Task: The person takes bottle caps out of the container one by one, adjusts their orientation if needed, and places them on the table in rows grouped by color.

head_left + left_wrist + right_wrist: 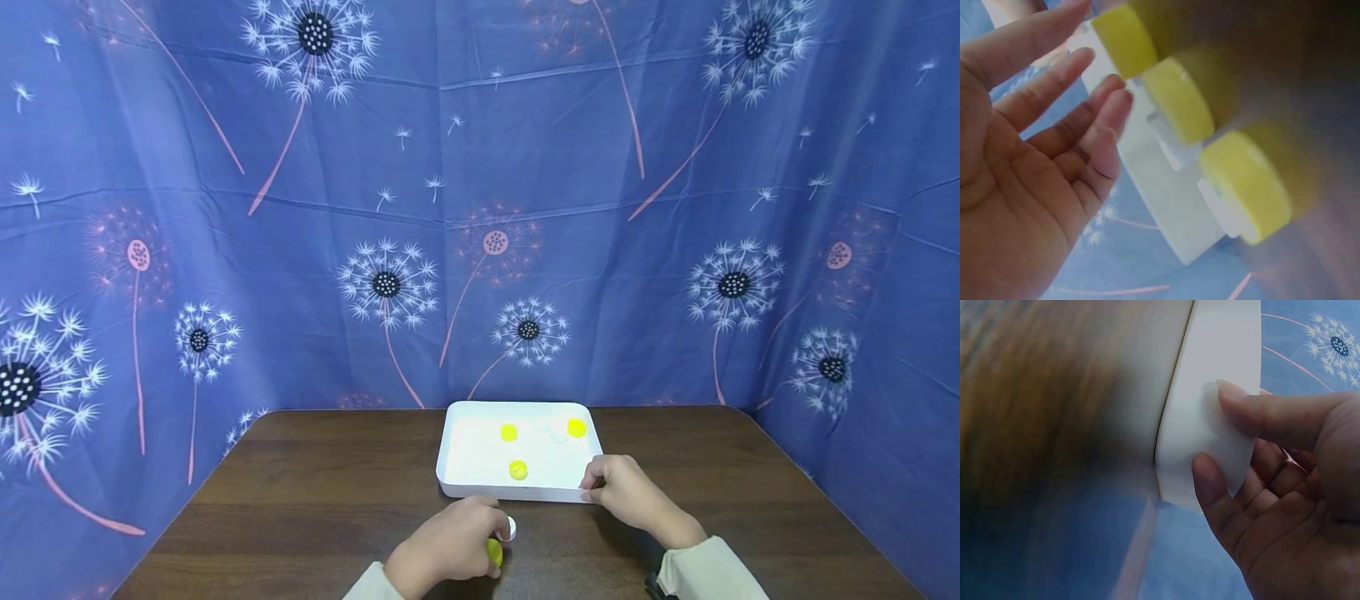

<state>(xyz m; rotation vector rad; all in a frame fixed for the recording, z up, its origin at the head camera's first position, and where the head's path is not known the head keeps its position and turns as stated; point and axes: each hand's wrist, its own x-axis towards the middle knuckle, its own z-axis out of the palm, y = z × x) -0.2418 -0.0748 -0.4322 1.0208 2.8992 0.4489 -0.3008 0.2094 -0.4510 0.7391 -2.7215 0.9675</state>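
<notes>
My left hand (453, 542) is low over the table in front of the white tray (498, 492). Its fingers are loosely extended in the left wrist view, apart from three short, round yellow pieces (1179, 100) standing in a row, with white parts beside them. From the head, one yellow piece (494, 552) and a small white disc (512, 528) show by the fingertips; the hand hides the others. At the tray's front right corner, my right hand (630, 496) pinches the wall, thumb (1241, 409) and a finger outside, other fingers behind it.
Inside the tray lie three round yellow pieces (517, 470) and a faint clear item (557, 437). The brown wooden table (337, 467) reaches back to a blue curtain (600, 250) with dandelion prints, which also hangs along both sides.
</notes>
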